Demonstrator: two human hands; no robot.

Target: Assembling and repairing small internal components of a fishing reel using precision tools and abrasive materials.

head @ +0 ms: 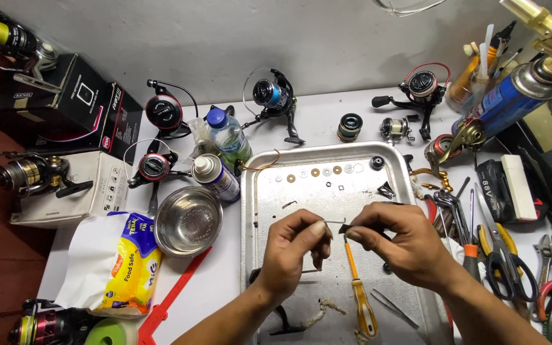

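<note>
A white bench against a pale wall carries the strewn parts of fishing reels, with a metal tray point(250, 211) at its centre. Above the tray, the left hand point(292, 252) pinches a thin metal pin point(335, 221) between thumb and forefinger, fingers pressed together on its end. The right hand point(404, 243) meets it, its fingers closed on a small dark part point(346, 229) at the pin's other tip. Directly beneath the hands, an orange-handled screwdriver point(360, 294) lies in the tray, with tweezers point(391, 306) beside it. Along the tray's far edge sits a row of small washers point(317, 172). Left of the tray stand a steel bowl point(188, 221), a spray can point(215, 176) and a water bottle point(228, 135); right of it, pliers and cutters point(512, 255) lie heaped. Spinning reels point(276, 96) ring the tray's far side.

The pin and dark part are tiny and held only at the fingertips; a slip would likely drop either among the loose washers or off the tray, where it could be hard to find amid the clutter.
</note>
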